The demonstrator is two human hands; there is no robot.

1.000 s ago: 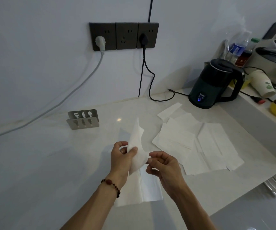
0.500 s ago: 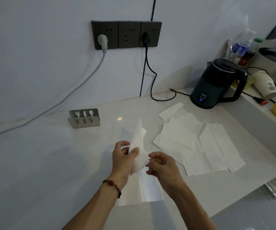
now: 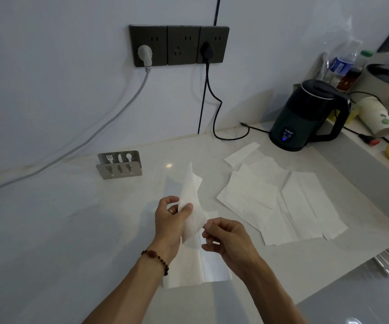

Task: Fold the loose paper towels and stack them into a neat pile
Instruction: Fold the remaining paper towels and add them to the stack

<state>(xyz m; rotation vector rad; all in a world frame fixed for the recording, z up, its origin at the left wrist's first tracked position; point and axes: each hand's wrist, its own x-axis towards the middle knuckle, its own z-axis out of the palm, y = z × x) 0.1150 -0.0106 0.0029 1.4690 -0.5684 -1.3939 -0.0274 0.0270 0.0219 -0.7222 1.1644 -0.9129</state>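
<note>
Your left hand [image 3: 171, 217], a dark beaded bracelet [image 3: 156, 259] on its wrist, pinches a white paper towel sheet [image 3: 191, 202] between thumb and fingers, raised above the pale marble counter [image 3: 60, 230]. Your right hand [image 3: 227, 238] pinches the same sheet's lower corner with curled fingertips. Beneath both hands lies a flat white folded towel stack [image 3: 196, 265] near the counter's front edge. Loose white paper towels [image 3: 282, 206] spread toward the right edge, before a dark electric kettle [image 3: 305, 115] at the back right corner.

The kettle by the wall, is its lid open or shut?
Shut: the kettle lid lies flat on its rim.
</note>
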